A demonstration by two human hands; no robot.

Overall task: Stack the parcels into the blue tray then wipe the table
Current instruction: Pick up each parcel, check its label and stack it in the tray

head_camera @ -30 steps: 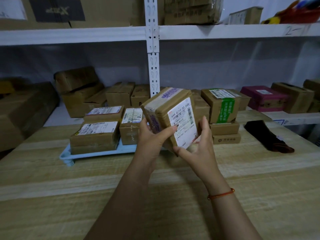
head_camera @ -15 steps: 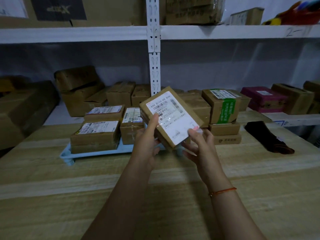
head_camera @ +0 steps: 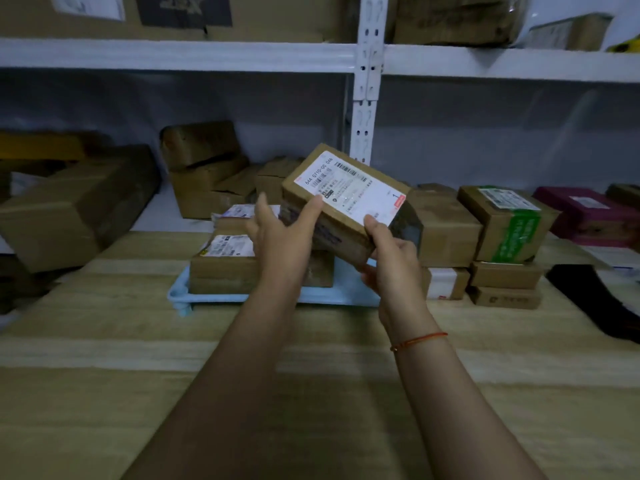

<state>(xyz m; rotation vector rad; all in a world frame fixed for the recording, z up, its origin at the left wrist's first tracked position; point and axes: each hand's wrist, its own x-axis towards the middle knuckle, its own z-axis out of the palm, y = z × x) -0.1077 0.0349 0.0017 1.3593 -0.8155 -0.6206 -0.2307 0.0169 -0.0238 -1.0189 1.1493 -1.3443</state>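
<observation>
Two hands: left hand (head_camera: 284, 233), right hand (head_camera: 391, 261), both on one held parcel (head_camera: 343, 199). One blue tray (head_camera: 339, 294); at least two labelled parcels in it (head_camera: 225, 258), others hidden. Right of tray: four brown parcels (head_camera: 446, 226), one green-taped (head_camera: 509, 223). One magenta box (head_camera: 588, 216) far right.

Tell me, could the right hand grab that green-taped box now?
Probably not yet: the right hand and left hand both hold a parcel. The green-taped box sits uncovered nearby.

Head view looks forward-down, close over the table (head_camera: 104, 393)
</observation>
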